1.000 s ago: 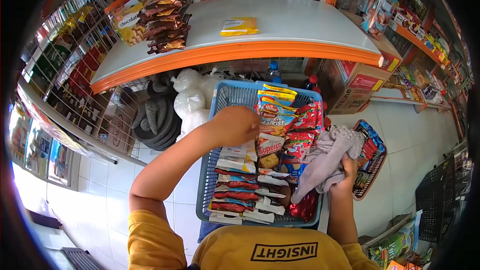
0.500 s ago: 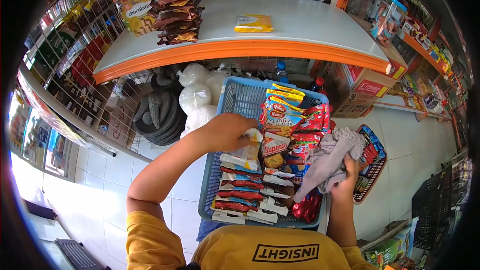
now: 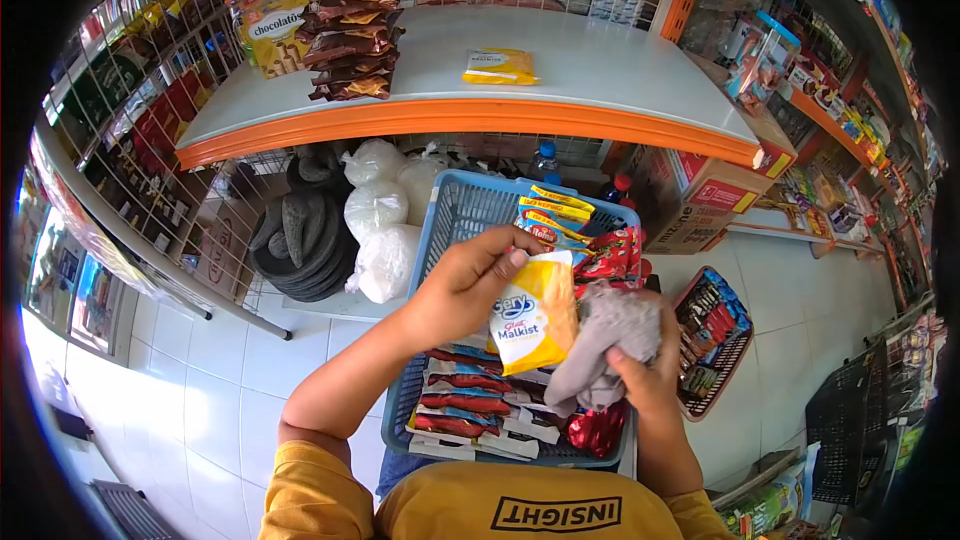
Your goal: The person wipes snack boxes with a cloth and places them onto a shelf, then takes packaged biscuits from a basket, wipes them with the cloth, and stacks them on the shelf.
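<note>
Pinched at its top edge, a yellow and white pack of Malkist crackers [image 3: 532, 315] hangs from my left hand [image 3: 478, 275], front label showing. My right hand [image 3: 650, 370] is closed on a crumpled grey cloth [image 3: 605, 340], which is close to or against the pack's right side. Below both hands is a blue plastic basket [image 3: 402, 395] holding rows of red and white snack packs [image 3: 460, 402], several red packets [image 3: 612, 255] and blue-yellow packs [image 3: 552, 215]. The held pack and cloth hide the basket's middle.
An orange-edged shelf [image 3: 610, 60] carries one yellow cracker pack [image 3: 500, 66], a stack of brown packets [image 3: 352, 45] and a Chocolatos box [image 3: 278, 35]. Beneath are stone mortars [image 3: 300, 245] and white bags [image 3: 385, 260]. A smaller basket [image 3: 715, 340] of snacks stands right, near a cardboard box [image 3: 690, 205].
My left hand has lifted the cracker pack out of the basket and turned its front label up. My right hand has brought the grey cloth left and slightly down, beside the pack.
</note>
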The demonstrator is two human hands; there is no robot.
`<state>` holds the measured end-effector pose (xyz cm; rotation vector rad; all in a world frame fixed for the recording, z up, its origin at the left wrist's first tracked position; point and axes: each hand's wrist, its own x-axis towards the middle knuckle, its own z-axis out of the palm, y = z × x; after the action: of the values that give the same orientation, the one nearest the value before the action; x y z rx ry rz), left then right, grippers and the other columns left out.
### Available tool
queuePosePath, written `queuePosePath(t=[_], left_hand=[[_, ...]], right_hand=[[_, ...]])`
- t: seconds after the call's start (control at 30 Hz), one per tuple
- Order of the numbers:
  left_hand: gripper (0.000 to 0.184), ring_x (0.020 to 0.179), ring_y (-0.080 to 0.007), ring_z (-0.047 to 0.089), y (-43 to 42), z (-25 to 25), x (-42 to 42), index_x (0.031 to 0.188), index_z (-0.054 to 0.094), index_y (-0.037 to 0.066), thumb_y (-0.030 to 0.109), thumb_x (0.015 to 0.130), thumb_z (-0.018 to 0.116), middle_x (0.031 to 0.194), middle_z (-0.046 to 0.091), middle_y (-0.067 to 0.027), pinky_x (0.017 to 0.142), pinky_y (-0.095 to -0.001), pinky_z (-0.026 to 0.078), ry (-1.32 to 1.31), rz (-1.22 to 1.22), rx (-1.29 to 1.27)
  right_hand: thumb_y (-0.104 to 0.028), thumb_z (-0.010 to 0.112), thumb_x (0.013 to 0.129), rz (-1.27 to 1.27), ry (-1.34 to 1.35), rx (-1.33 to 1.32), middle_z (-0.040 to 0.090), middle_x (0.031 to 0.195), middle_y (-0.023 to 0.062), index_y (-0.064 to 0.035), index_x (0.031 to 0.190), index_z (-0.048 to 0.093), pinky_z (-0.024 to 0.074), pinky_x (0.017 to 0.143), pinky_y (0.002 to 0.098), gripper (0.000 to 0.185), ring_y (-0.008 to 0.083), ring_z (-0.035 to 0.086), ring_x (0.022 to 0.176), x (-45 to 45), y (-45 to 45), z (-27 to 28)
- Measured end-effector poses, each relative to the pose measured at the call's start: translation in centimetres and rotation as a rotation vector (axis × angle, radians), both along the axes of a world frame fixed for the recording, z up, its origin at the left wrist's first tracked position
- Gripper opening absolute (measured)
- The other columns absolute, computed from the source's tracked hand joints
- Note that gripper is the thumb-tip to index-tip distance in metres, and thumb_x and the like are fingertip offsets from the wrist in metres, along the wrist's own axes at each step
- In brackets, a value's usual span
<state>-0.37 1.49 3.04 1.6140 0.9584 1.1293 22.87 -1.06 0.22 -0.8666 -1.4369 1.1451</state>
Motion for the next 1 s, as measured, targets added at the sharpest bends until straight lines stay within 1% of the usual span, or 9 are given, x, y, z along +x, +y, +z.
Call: queuePosePath(t=[0.1, 0.6, 0.7, 0.73, 0.77, 0.83, 0.9, 0.97, 1.0], left_hand=[[0.019, 0.083, -0.0064, 0.047, -0.3, 0.1, 0.3, 0.1, 0.052, 0.0, 0.013, 0.094, 0.041, 0.088, 0.054, -0.0021, 0.074, -0.0206, 0.04, -0.003, 0.029, 0.044], [0.021, 0.081, -0.0062, 0.051, -0.2, -0.2, 1.0, 0.099, 0.052, -0.001, 0.016, 0.094, 0.042, 0.089, 0.057, -0.0037, 0.072, -0.0215, 0.042, -0.238, 0.019, 0.003], [0.026, 0.084, -0.0081, 0.053, -0.9, 0.9, 1.9, 0.103, 0.051, -0.002, 0.021, 0.092, 0.046, 0.092, 0.058, -0.0055, 0.076, -0.0216, 0.042, -0.307, 0.045, -0.085], [0.035, 0.09, -0.011, 0.053, -1.5, 1.3, 1.8, 0.107, 0.05, -0.003, 0.027, 0.088, 0.051, 0.097, 0.057, -0.0077, 0.081, -0.0235, 0.041, -0.357, -0.003, -0.22], [0.033, 0.085, -0.0083, 0.051, -1.8, 1.0, 2.1, 0.11, 0.049, -0.001, 0.024, 0.088, 0.055, 0.095, 0.058, -0.0076, 0.078, -0.024, 0.042, -0.406, -0.067, -0.148], [0.04, 0.09, -0.0151, 0.052, -2.6, 0.8, 3.3, 0.113, 0.047, -0.001, 0.023, 0.084, 0.059, 0.103, 0.054, -0.0113, 0.084, -0.0291, 0.04, -0.368, -0.158, 0.02], [0.061, 0.118, -0.0308, 0.036, -2.3, 1.0, 3.6, 0.126, 0.035, -0.001, 0.022, 0.078, 0.064, 0.125, 0.034, -0.021, 0.097, -0.037, 0.03, 0.06, -0.103, 0.412], [0.068, 0.123, -0.0333, 0.029, -2.2, 0.4, 4.4, 0.132, 0.023, 0.0, 0.019, 0.08, 0.061, 0.129, 0.029, -0.0216, 0.101, -0.0381, 0.024, 0.185, -0.002, 0.48], [0.068, 0.123, -0.033, 0.029, -2.0, -0.4, 4.5, 0.133, 0.02, 0.0, 0.019, 0.082, 0.059, 0.13, 0.028, -0.0216, 0.101, -0.0378, 0.023, 0.12, 0.011, 0.456]], right_hand=[[-0.018, 0.07, 0.065, 0.058, -0.001, 0.1, 0.051, 0.105, 0.0098, 0.0001, 0.11, 0.045, 0.0389, 0.084, 0.0302, 0.055, 0.0168, 0.05, 0.096, -0.3, 0.0, 0.0], [-0.013, 0.068, 0.067, 0.046, 0.063, 0.097, 0.05, 0.104, 0.0095, -0.0001, 0.112, 0.043, 0.0398, 0.084, 0.0299, 0.053, 0.0164, 0.051, 0.095, -1.0, -0.2, 0.3], [-0.009, 0.065, 0.07, -0.065, -0.035, 0.203, 0.048, 0.105, 0.0091, -0.0005, 0.113, 0.041, 0.0391, 0.085, 0.0297, 0.05, 0.0163, 0.049, 0.096, -1.6, 0.4, 0.3], [-0.007, 0.064, 0.071, -0.109, -0.064, 0.244, 0.047, 0.106, 0.009, -0.0007, 0.113, 0.041, 0.0389, 0.086, 0.0297, 0.049, 0.0163, 0.049, 0.096, -1.9, 0.7, 0.3], [-0.007, 0.063, 0.071, -0.153, -0.055, 0.256, 0.047, 0.107, 0.009, -0.0008, 0.114, 0.04, 0.0385, 0.086, 0.0299, 0.048, 0.0164, 0.048, 0.097, -2.1, 1.2, 0.4], [-0.005, 0.061, 0.072, -0.242, -0.038, 0.279, 0.045, 0.108, 0.0091, -0.0012, 0.114, 0.04, 0.0378, 0.088, 0.0304, 0.047, 0.0167, 0.046, 0.1, -2.5, 2.1, 0.5], [-0.005, 0.059, 0.074, -0.246, -0.018, 0.296, 0.044, 0.111, 0.0108, -0.0019, 0.118, 0.035, 0.0363, 0.09, 0.0312, 0.05, 0.0181, 0.045, 0.103, -2.9, 2.8, 0.8], [-0.006, 0.058, 0.076, -0.198, 0.056, 0.255, 0.043, 0.112, 0.0118, -0.002, 0.12, 0.033, 0.0357, 0.09, 0.0313, 0.052, 0.019, 0.044, 0.104, -4.2, 2.7, 1.6], [-0.016, 0.061, 0.079, -0.121, 0.064, 0.245, 0.041, 0.116, 0.0132, -0.0007, 0.124, 0.029, 0.0337, 0.092, 0.0321, 0.057, 0.0201, 0.043, 0.107, -4.7, 2.4, 1.8]])
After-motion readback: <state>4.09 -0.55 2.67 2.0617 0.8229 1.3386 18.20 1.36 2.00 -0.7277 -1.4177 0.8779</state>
